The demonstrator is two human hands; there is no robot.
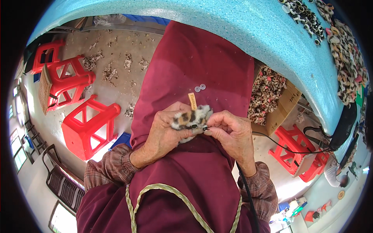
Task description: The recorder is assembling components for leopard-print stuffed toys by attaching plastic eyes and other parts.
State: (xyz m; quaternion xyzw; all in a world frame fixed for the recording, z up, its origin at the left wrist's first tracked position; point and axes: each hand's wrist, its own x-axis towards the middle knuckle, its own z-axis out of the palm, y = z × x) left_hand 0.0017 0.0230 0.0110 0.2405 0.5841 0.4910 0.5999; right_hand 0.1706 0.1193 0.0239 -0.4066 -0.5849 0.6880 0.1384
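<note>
My left hand point(163, 134) is closed around a small furry toy piece point(191, 118) with brown, black and white patches and a tan tag sticking up from it. My right hand point(230, 132) pinches a small black eye part point(204, 127) against the toy's fur with thumb and forefinger. Both hands rest over my dark red apron point(194, 70), above my lap. Two small white washers point(200, 87) lie on the apron just beyond the toy.
A turquoise table point(272, 35) curves across the top, carrying a heap of plastic eye parts point(303, 13) and furry pieces point(345, 54). A cardboard box of furry pieces point(272, 93) sits under it. Red plastic stools point(87, 126) stand on the scrap-littered floor at left and right point(299, 153).
</note>
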